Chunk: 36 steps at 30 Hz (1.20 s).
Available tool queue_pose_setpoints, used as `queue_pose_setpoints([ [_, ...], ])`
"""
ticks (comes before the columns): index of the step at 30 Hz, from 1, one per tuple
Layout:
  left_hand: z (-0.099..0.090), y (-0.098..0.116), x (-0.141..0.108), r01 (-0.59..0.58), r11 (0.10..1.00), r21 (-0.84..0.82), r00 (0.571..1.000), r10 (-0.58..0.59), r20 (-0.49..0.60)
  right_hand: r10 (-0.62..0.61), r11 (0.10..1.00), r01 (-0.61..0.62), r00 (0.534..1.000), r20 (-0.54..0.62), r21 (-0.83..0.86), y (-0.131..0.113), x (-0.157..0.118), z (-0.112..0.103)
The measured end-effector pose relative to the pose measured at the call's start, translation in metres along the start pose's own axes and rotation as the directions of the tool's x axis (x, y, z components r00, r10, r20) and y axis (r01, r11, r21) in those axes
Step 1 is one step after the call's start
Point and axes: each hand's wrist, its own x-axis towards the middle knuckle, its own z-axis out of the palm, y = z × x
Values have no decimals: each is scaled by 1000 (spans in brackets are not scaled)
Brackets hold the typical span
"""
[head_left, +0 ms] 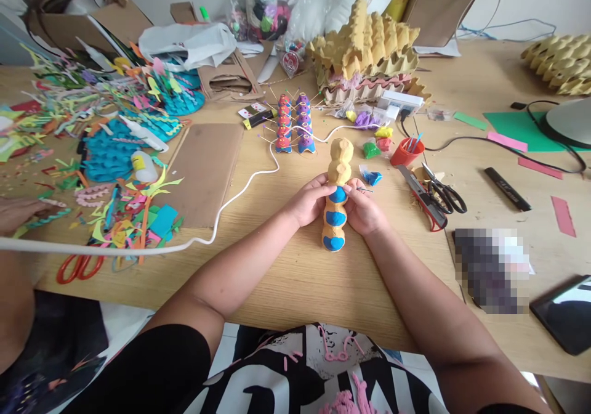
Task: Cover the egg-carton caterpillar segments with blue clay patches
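A yellow egg-carton strip (328, 218) stands lengthwise in front of me, its nearer bumps covered with blue clay patches (335, 219) and its far bumps bare. My left hand (308, 201) grips its left side, the thumb lying at the upper blue patch. On the other side, my right hand (364, 207) is closed against the strip, fingertips at the same patch. A thin dark stick (364, 190) pokes out by the right fingers; whether they pinch it is hard to see. Just beyond lies a blue clay lump (372, 177) on clear plastic.
Finished-looking red (284, 124) and purple carton strips (304, 123) with sticks stand ahead. A red cup (407, 150), box cutter (421, 195) and black scissors (444, 193) lie right. A white cable (221, 207) crosses left, near cardboard (203, 174), paper scraps and another person's hand (23, 212).
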Motion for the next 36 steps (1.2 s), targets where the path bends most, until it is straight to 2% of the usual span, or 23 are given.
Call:
queue_pose_setpoints([
  [14,8,2,-1,10,999,37,995,-6,-99,-9,998,10,1000,18,-56,3,-3,5],
  [27,9,0,-2,-14,999,48,994,19,-111,-35,994,36,999,12,-101,4,-3,8],
  [33,8,-3,0,-18,998,63,984,29,-175,-23,995,25,1000,20,-100,5,-4,8],
  [36,8,-2,0,-14,998,59,987,23,-159,-33,996,33,999,-1,-87,5,-4,9],
])
